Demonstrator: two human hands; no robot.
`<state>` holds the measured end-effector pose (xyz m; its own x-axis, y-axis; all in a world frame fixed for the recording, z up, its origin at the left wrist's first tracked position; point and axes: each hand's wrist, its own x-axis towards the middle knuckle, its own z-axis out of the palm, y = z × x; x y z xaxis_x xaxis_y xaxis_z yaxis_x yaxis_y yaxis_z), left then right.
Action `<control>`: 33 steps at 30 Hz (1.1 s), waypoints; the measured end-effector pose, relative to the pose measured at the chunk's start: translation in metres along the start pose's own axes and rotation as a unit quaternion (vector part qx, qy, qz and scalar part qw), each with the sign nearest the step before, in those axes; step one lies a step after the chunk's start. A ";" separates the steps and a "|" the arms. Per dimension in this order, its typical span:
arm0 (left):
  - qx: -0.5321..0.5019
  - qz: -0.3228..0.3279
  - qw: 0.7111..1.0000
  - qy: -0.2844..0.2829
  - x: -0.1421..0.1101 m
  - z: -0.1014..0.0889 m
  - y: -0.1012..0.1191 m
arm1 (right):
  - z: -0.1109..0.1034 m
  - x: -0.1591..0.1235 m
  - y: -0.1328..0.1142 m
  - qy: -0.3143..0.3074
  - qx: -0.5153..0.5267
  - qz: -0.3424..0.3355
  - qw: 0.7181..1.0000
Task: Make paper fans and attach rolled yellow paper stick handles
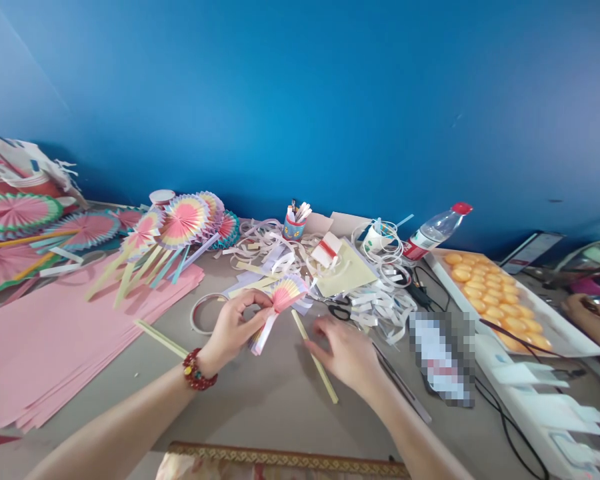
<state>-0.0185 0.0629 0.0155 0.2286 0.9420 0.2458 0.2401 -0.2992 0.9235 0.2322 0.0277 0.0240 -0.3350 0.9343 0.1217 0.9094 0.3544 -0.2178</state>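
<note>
My left hand (243, 321), with a red beaded bracelet on its wrist, pinches a small pleated paper fan (284, 293) in pink, yellow and lilac. The fan is partly spread at its top, and its lower part hangs folded under my fingers. My right hand (341, 348) is a little blurred, its thumb and fingers apart above the table. Beside and partly beneath it lies a pale yellow paper strip (325, 380). Another yellow strip (161, 337) lies left of my left wrist. Behind that wrist is a roll of tape (200, 313).
Finished paper fans (183, 223) and pink sheets (80, 333) cover the left side. Paper scraps (380, 308), scissors (339, 310) and a pen cup (294, 228) stand ahead. At right are a bottle (435, 230), a box of orange balls (570, 327), cables and another person's hand (587, 317).
</note>
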 end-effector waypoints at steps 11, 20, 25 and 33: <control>-0.017 -0.014 1.000 0.000 0.000 0.005 -0.002 | -0.012 0.001 0.006 -0.009 0.127 0.015 0.992; -0.059 -0.049 0.997 -0.002 -0.002 0.007 -0.006 | -0.017 0.005 0.008 0.056 0.590 0.168 0.787; -0.088 -0.079 0.993 -0.008 -0.003 0.009 -0.004 | -0.022 0.004 -0.007 0.041 0.619 0.169 0.766; -0.097 -0.085 0.992 -0.005 -0.004 0.011 -0.002 | 0.002 0.005 -0.005 0.076 0.479 0.133 0.864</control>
<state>-0.0093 0.0582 0.0090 0.2104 0.9744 0.0792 0.0899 -0.1000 0.9909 0.2261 0.0305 0.0237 -0.0436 0.9976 0.0540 0.3027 0.0647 -0.9509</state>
